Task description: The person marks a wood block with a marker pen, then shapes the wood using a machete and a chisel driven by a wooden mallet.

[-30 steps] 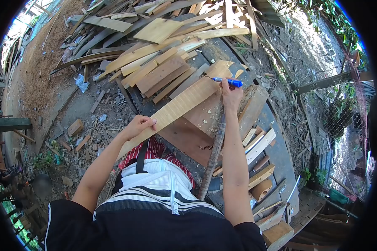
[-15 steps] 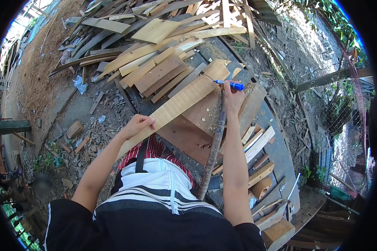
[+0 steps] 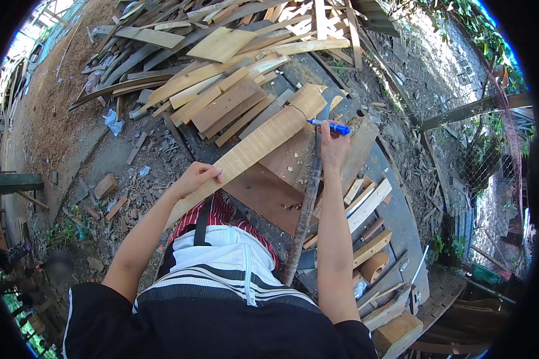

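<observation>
Worn on the upper body: one black short-sleeved top [image 3: 221, 335], a thin white line seen along the left sleeve [image 3: 96, 314]; white ribbed fabric [image 3: 221, 251] with black stripes and zip-like seam; red-and-white striped cloth [image 3: 188, 224]; one dark strap [image 3: 202, 222].

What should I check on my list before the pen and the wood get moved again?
1. Left hand holding the long pale board: ok, its fingers are on the board's edge.
2. Right hand holding the blue marker: ok.
3. Marker tip pointing at the board: ok, it is by the edge.
4. Dark line on the board: ok, it shows near the far end.
5. Line dark all the way to both edges: cannot tell, it is too thin in this picture.
6. Workspace tidy: not ok, there are wood shavings beyond the person's lap.
</observation>
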{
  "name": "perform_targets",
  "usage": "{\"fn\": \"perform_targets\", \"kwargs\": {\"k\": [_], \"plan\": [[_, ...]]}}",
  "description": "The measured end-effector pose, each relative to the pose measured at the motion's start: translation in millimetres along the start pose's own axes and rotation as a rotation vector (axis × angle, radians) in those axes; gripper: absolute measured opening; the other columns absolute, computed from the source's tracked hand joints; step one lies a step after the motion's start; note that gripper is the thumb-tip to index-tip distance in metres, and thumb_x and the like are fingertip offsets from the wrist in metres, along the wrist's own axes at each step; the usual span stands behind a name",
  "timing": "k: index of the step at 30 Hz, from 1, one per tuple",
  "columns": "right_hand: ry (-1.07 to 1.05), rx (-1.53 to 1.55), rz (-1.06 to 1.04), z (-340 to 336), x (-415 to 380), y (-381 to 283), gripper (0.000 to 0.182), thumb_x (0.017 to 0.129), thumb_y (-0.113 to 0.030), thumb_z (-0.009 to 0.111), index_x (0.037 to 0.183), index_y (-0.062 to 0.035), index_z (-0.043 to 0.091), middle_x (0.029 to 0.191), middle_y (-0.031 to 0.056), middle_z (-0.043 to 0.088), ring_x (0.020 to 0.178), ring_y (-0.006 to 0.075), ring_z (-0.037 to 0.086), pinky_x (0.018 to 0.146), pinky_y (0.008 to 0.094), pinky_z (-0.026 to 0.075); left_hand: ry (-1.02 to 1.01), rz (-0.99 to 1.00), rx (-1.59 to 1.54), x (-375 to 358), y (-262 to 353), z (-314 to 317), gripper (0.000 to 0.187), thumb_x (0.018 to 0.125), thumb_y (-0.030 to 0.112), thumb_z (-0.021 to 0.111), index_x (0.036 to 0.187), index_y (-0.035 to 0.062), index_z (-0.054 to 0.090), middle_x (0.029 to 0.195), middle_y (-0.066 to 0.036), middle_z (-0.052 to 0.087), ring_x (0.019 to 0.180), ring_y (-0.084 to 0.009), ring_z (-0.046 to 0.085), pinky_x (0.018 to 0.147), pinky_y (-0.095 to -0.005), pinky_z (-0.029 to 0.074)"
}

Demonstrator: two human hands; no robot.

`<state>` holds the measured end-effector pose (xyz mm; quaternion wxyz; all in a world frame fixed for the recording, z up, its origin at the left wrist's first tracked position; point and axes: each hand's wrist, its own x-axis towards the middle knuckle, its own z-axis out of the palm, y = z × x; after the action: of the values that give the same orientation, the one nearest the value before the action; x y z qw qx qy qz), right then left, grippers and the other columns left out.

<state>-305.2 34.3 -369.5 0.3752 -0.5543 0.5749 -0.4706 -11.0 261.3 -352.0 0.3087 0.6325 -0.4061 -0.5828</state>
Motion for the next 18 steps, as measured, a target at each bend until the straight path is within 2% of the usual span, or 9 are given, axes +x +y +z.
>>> {"fn": "perform_targets", "kwargs": {"k": [8, 10, 11, 13, 18], "plan": [[0.009, 0.054, 0.004, -4, -10, -4, 0.019, 0.084, -0.019, 0.071, 0.093, -0.0027, 0.068, 0.082, 0.0086, 0.069, 0.076, 0.0156, 0.065, 0.073, 0.0305, 0.052, 0.002, 0.005, 0.009, 0, 0, 0, 0.04, 0.094, 0.038, 0.058, 0.079, 0.0038, 0.073, 0.077, -0.001, 0.067, 0.077, -0.0078, 0.054, 0.076, -0.0255, 0.041], [-0.049, -0.162, 0.014, -10, -19, -7, 0.02, 0.084, -0.019, 0.071, 0.093, -0.0015, 0.068, 0.082, 0.0085, 0.069, 0.075, 0.0153, 0.065, 0.071, 0.0296, 0.051, -0.001, 0.02, -0.012, 0, 0, 2, 0.04, 0.094, 0.037, 0.058, 0.079, 0.0036, 0.072, 0.076, -0.001, 0.066, 0.076, -0.0075, 0.054, 0.076, -0.0255, 0.041], [-0.05, -0.164, 0.01, -11, -20, -9, 0.02, 0.084, -0.019, 0.071, 0.093, -0.0015, 0.068, 0.082, 0.0085, 0.069, 0.075, 0.0153, 0.065, 0.071, 0.0296, 0.051, 0.0, 0.022, -0.015, 1, 0, 2, 0.04, 0.094, 0.037, 0.058, 0.079, 0.0036, 0.072, 0.076, -0.001, 0.066, 0.076, -0.0075, 0.054, 0.076, -0.0255, 0.041], [-0.021, 0.093, 0.082, -12, -27, -10, 0.021, 0.085, -0.019, 0.07, 0.093, -0.0003, 0.067, 0.082, 0.0077, 0.069, 0.075, 0.0151, 0.065, 0.07, 0.0288, 0.051, 0.007, 0.023, -0.005, -1, 0, 4, 0.04, 0.095, 0.037, 0.057, 0.078, 0.0034, 0.072, 0.076, -0.001, 0.066, 0.077, -0.0075, 0.054, 0.076, -0.0254, 0.041], [-0.042, 0.124, 0.083, -17, -36, -17, 0.024, 0.085, -0.019, 0.071, 0.096, 0.0015, 0.065, 0.083, 0.0075, 0.068, 0.076, 0.0145, 0.065, 0.069, 0.0282, 0.051, 0.024, 0.019, 0.023, 5, 4, 8, 0.042, 0.094, 0.038, 0.058, 0.078, 0.002, 0.072, 0.076, -0.002, 0.067, 0.079, -0.0086, 0.056, 0.08, -0.0266, 0.042]]}}
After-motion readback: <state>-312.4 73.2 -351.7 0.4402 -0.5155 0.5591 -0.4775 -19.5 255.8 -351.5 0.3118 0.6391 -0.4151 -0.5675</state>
